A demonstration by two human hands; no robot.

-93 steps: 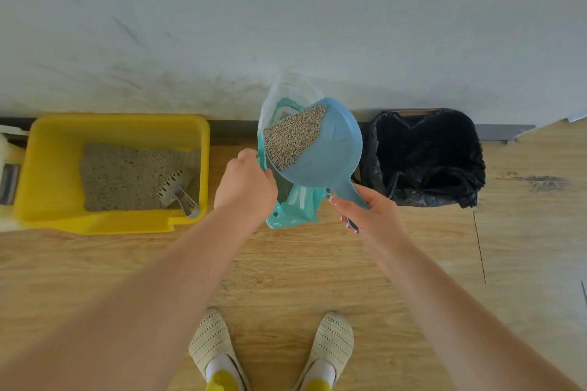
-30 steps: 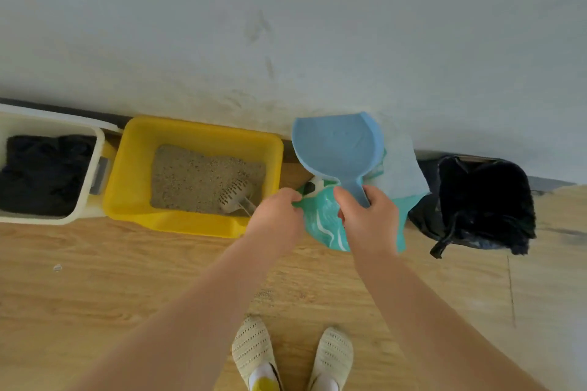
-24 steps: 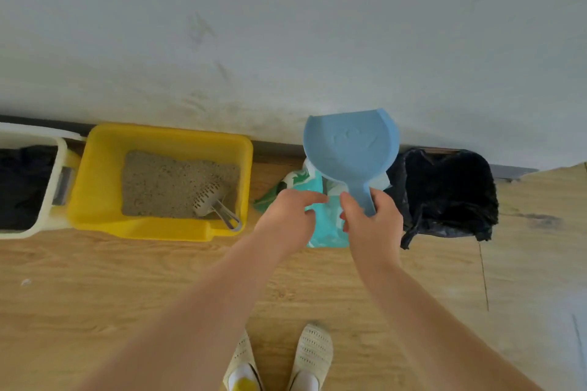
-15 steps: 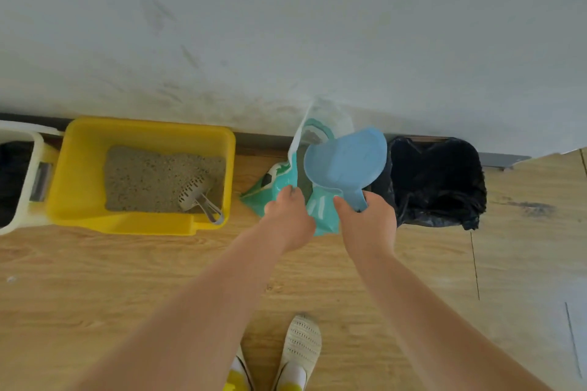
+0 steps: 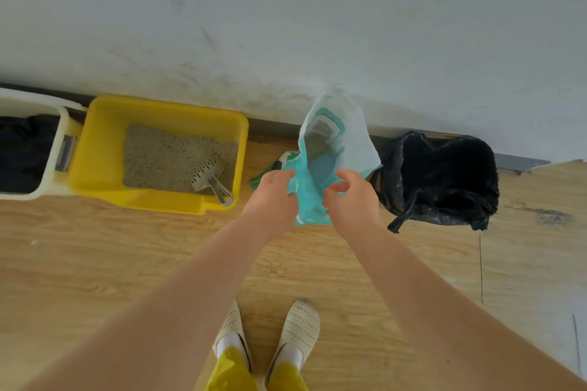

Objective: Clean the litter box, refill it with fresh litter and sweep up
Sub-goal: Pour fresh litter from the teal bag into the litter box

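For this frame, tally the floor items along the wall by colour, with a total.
Yellow: 1, the yellow plastic litter box
White: 1, the white plastic bin
Teal: 1, the teal-and-white litter bag, with a blue scoop inside
Black: 1, the black-bagged rubbish bin
Grey: 1, the grey slotted scoop in the litter box
Total: 5, not counting the blue scoop

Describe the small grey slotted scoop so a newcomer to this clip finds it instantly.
Start at the yellow litter box against the wall, left of the teal litter bag. In its near right corner lies the grey scoop, head on the litter and handle over the rim. Its slotted head sets it apart.
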